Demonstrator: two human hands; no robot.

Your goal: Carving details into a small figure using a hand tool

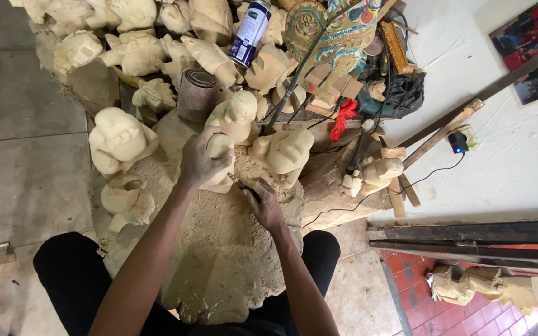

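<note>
Left hand (199, 160) was closed around a pale carving (220, 149), holding it upright on the sawdust-covered block (219, 249) between the knees. Right hand (264, 205) was shut on a dark-handled tool (244, 186), its tip against the carving's lower side. More carvings (118, 140) lay just beside and behind; a sandpaper roll (195, 93) and spray can (250, 32) stood among them.

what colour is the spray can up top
Dark blue with a white cap, spray can; head view.
</note>
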